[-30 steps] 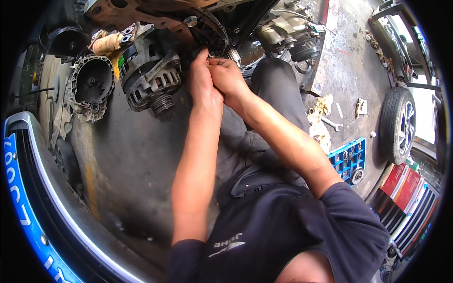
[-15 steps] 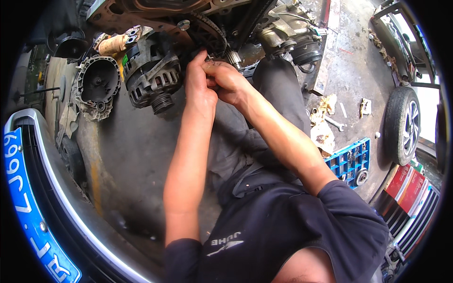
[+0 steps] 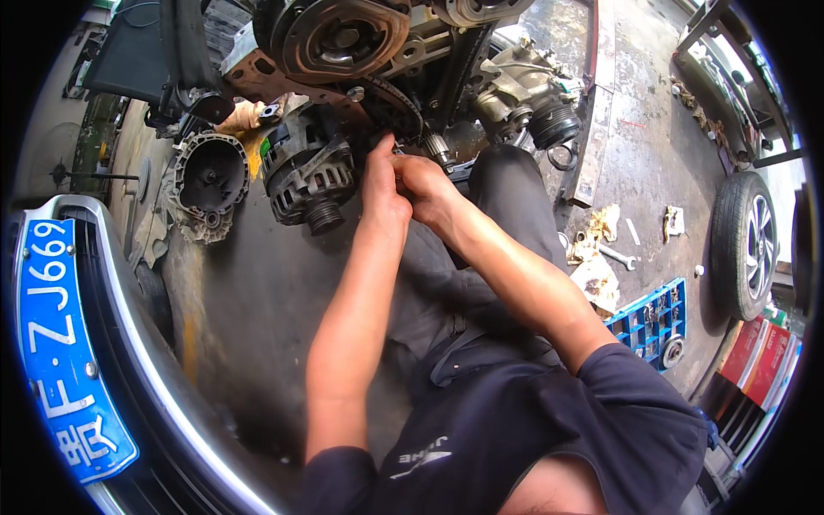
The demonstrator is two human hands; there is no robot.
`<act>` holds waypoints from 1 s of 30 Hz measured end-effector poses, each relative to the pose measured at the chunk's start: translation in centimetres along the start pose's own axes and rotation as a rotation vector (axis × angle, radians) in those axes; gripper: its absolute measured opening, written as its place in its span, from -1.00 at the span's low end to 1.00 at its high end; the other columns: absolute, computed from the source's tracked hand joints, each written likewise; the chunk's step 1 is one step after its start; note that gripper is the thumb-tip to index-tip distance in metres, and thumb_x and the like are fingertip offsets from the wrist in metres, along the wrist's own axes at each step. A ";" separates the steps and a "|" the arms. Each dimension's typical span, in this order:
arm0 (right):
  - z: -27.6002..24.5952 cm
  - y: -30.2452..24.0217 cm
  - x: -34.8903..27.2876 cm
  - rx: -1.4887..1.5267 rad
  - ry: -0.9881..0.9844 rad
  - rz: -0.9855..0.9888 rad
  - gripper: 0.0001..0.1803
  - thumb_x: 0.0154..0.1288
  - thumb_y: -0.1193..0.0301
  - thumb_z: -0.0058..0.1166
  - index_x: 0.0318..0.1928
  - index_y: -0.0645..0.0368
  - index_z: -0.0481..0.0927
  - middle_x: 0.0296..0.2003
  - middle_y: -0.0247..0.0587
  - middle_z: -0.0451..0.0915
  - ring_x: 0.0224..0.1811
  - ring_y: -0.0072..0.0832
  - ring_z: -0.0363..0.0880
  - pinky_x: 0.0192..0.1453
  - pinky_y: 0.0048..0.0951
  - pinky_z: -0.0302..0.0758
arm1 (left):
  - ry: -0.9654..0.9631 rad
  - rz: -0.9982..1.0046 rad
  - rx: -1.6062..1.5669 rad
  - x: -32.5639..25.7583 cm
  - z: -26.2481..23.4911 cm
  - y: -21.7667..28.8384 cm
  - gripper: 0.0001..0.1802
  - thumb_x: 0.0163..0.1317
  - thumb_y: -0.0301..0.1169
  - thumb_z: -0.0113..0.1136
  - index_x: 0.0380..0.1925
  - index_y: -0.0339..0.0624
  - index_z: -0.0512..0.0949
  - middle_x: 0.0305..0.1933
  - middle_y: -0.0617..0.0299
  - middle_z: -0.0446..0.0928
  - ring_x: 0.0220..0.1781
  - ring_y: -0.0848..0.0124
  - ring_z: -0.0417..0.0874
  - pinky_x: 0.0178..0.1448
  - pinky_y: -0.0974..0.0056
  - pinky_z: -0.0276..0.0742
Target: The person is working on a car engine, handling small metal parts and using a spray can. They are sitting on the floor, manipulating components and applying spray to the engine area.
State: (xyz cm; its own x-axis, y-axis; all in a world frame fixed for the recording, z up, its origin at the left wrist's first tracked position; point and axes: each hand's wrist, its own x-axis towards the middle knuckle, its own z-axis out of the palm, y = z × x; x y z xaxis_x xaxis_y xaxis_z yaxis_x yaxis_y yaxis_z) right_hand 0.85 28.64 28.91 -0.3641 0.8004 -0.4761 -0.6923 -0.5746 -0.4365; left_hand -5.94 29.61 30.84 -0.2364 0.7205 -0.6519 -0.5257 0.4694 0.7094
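My left hand [image 3: 384, 182] and my right hand [image 3: 422, 183] are pressed together under the front of a raised engine [image 3: 412, 47]. The left thumb points up, while the other fingers curl out of sight. Bent fingers close my right hand against the left. Whatever lies between them is hidden. Just left of the hands is an alternator [image 3: 311, 167] with a slotted metal case and a ribbed pulley. A grooved metal cylinder [image 3: 439, 148] shows just beyond the right hand. Above it, a toothed belt [image 3: 392, 96] curves along the engine.
A bell housing [image 3: 210, 176] stands at left, behind a car bumper [image 3: 129, 309] with a blue plate. Beyond my knee sits a pulley-fitted compressor [image 3: 525, 94] beside a metal beam [image 3: 592, 154]. To the right are a wrench [image 3: 616, 257], a blue parts tray [image 3: 639, 316] and a wheel [image 3: 745, 245].
The view has tilted up, so more of the engine and its large round pulley shows and everything sits lower. My hands stay together at the same spot under the engine.
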 end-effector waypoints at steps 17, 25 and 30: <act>-0.6 0.8 0.4 -0.126 0.009 -0.265 -0.89 0.37 0.57 0.04 -0.21 0.29 0.64 -0.35 -0.27 0.66 -0.40 -0.56 0.57 -0.27 -0.53 0.51 | -0.085 0.110 -0.075 2.7 -0.2 -1.3 -0.70 0.26 -0.13 0.28 -0.51 -0.06 0.54 -0.45 0.31 0.55 -0.32 0.45 0.57 -0.22 0.34 0.48; -1.1 -1.3 0.0 -0.080 -0.123 -0.046 -0.85 0.43 0.45 0.06 -0.15 0.25 0.63 -0.27 -0.24 0.66 -0.28 -0.47 0.59 -0.14 -0.40 0.55 | 0.009 0.077 -0.201 1.4 1.6 -1.4 -0.75 0.27 -0.18 0.27 -0.46 -0.07 0.56 -0.40 0.30 0.58 -0.31 0.41 0.59 -0.15 0.28 0.50; -1.4 0.1 -0.3 -0.060 -0.028 -0.156 -0.88 0.37 0.55 0.11 -0.12 0.29 0.62 -0.30 -0.23 0.66 -0.34 -0.51 0.60 -0.22 -0.49 0.55 | -0.016 0.063 -0.139 0.9 1.4 -1.1 -0.75 0.28 -0.19 0.26 -0.46 -0.09 0.56 -0.40 0.29 0.57 -0.37 0.45 0.55 -0.22 0.32 0.47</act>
State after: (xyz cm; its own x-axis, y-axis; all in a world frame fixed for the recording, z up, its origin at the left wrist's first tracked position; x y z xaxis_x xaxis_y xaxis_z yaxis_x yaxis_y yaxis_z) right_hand 1.76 28.13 27.90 -0.2730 0.8846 -0.3782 -0.7036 -0.4516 -0.5486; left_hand -4.42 30.49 29.84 -0.2600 0.7552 -0.6017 -0.6185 0.3483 0.7044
